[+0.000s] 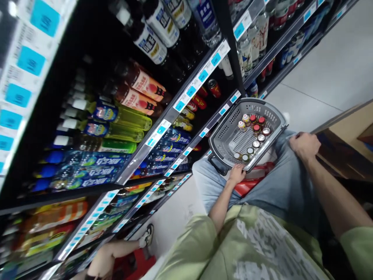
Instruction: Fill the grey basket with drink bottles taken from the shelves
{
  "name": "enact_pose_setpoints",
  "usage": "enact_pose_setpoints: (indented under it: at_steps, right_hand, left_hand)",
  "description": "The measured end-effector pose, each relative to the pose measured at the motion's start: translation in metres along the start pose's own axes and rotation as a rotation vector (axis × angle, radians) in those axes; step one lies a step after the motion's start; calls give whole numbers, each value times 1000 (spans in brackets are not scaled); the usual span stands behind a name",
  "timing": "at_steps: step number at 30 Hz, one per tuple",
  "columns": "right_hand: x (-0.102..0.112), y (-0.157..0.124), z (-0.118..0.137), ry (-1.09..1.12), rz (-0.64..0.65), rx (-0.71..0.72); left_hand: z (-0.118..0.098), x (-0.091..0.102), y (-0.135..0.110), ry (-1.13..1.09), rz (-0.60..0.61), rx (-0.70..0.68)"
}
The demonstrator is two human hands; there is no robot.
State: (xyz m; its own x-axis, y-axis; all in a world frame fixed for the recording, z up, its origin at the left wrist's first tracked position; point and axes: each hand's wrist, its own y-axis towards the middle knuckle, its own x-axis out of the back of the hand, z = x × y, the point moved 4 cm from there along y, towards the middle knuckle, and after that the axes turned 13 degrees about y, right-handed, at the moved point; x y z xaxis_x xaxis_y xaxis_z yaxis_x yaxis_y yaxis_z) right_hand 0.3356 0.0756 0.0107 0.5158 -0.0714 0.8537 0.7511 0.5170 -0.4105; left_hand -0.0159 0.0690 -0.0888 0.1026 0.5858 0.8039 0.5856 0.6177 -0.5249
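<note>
A grey plastic shopping basket [222,136] sits tilted at my knees, its dark handle folded down on the near left side. My left hand [237,173] has its fingers hooked over the near rim. Inside the basket stand several small bottles and jars: some with red caps [256,129], some with pale or silvery lids [250,151], and a few with whitish, patterned tops [241,125]. My right hand [305,144] rests on my right knee in jeans, fingers curled into a loose fist, with nothing seen in it. A red seat or stool [247,187] shows between my legs.
Drink shelves with blue price tags [190,91] run along the left, holding yellow-green bottles [125,116], dark bottles [151,42] and water bottles [99,171]. Another person's leg [116,251] shows at the lower left. Cardboard boxes [344,136] stand at the right, beside pale floor tiles.
</note>
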Motion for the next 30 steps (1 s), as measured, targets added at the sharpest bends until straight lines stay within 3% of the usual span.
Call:
enact_pose_setpoints:
  at_steps: [9,14,18,22,25,27,30]
  right_hand:
    - [9,1,1,89,43,-36]
    - [8,4,-2,124,64,-56]
    - [5,6,-4,136,64,-43]
    - [1,8,-5,124,55,-25]
    - [-2,11,-5,96,69,-56]
    - [-3,12,-3,74,82,-65]
    - [-3,12,-1,44,78,-54]
  left_hand:
    - [-7,19,3,85,93,5]
    - [26,60,8,127,81,67]
    - [76,133,10,181,-85,205]
    - [127,236,10,243,-336,361]
    - [158,314,3,319,-601,549]
    - [177,350,-3,359,-625,717]
    - [198,374,-7,433,-498,860]
